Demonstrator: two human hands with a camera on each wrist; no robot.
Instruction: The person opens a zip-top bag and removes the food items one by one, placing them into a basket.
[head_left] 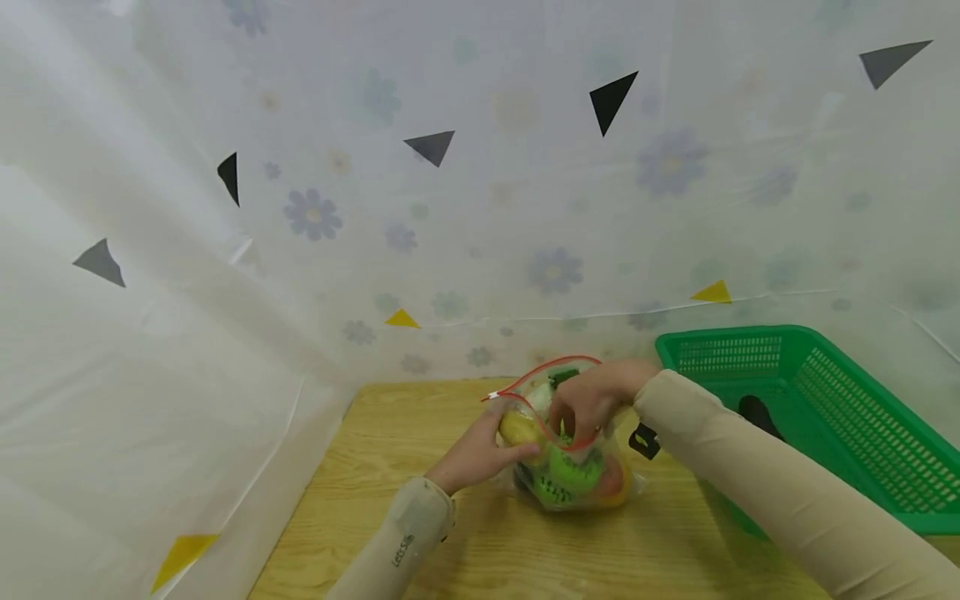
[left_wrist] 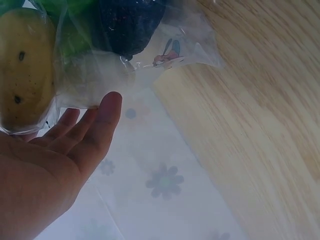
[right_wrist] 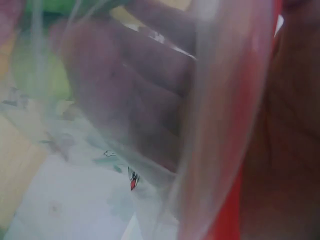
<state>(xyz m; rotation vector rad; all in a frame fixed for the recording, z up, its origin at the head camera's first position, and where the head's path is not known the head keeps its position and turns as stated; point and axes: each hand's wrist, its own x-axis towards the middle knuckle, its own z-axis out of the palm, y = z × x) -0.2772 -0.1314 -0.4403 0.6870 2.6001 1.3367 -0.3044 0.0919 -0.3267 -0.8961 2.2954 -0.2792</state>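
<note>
A clear zip bag point(head_left: 636, 483) with a red zip edge point(head_left: 561, 360) stands on the table, its mouth open. Inside are a yellow potato point(head_left: 519, 429), green pieces point(head_left: 573, 471) with dark marks, and a red and orange thing point(head_left: 613, 481). Through the plastic in the left wrist view shows a dark, rough-skinned thing point(left_wrist: 131, 27). My left hand point(head_left: 480, 450) holds the bag's left side around the potato, thumb in front. My right hand point(head_left: 592, 400) reaches down through the mouth, fingers inside the bag. Whether those fingers grip anything is hidden.
To the right stands a green plastic basket point(head_left: 873, 408) with a dark elongated thing point(head_left: 757, 414) in it. The wooden table point(head_left: 375, 454) meets a flower-print sheet point(head_left: 465, 250) at the back and left.
</note>
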